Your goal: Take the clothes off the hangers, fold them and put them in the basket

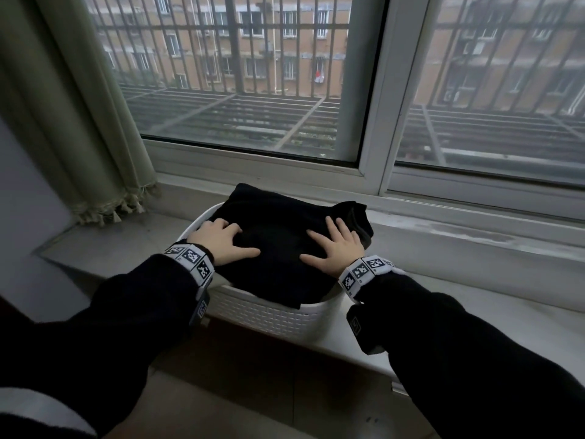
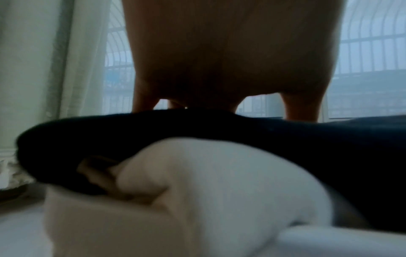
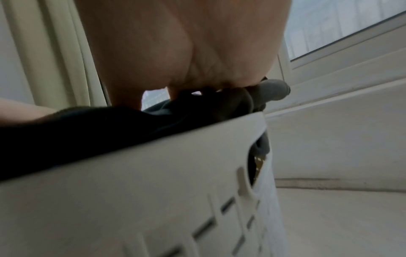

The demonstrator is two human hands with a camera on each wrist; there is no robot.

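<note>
Clothes, folded and black (image 1: 285, 248), lie heaped in the white basket (image 1: 278, 318), rising above its rim and hanging over the near edge.

Behind everything stands a wide window (image 1: 240, 74) with pale sliding frames. Through the glass show metal security bars and, beyond them, a brick apartment block. A grey-green curtain (image 1: 72, 106) hangs down the left side, its fringed hem resting on the sill. The windowsill (image 1: 474, 299) is a broad, pale stone-like ledge running the full width below the frames, with a raised step along the window track at the right. Below its front edge a darker floor shows.

The basket sits on the sill just below the window's centre post, its wall pierced with small rectangular slots, which the right wrist view shows close up. A greyer piece of cloth pokes out at the basket's far right corner.

Both arms wear black sleeves and wristbands printed with black-and-white square markers. The left hand (image 1: 221, 242) lies flat on the left part of the clothes, fingers spread and nearly straight, pressing down and grasping nothing. The right hand (image 1: 335, 245) lies likewise on the right part, fingers splayed and straight, palm on the cloth.
</note>
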